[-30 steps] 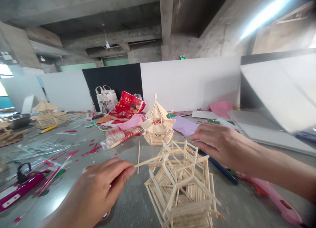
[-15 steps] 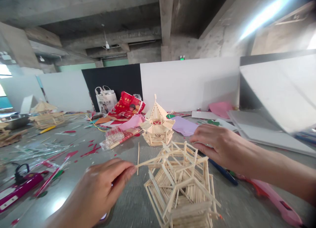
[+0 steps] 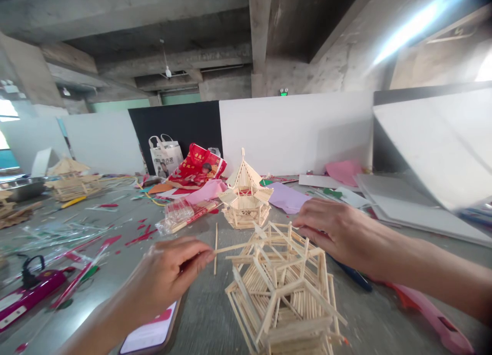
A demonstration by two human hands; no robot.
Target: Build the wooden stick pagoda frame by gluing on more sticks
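My left hand [image 3: 177, 265] is closed in a pinch on one end of a thin wooden stick [image 3: 235, 247]. The stick's other end reaches the back left of an open model frame of wooden sticks [image 3: 286, 293], which has a six-sided ring on top. At the frame's far right corner is my right hand [image 3: 330, 224], fingers bent together and pointing down; whatever they grip is hidden. Behind the frame stands a small stick pavilion [image 3: 246, 191] with a pointed roof. A loose stick [image 3: 216, 250] lies just beyond my left fingertips.
A phone [image 3: 151, 332] lies under my left forearm. To the right are a dark blue tool [image 3: 353, 275] and a pink-handled tool [image 3: 434, 314]. A purple power strip [image 3: 34, 293] and plastic scraps [image 3: 73, 237] lie left. White boards [image 3: 407, 201] lie back right.
My left hand has shifted up and slightly right with the stick, uncovering more of the phone. My right hand has moved slightly left, closer to the frame's corner.
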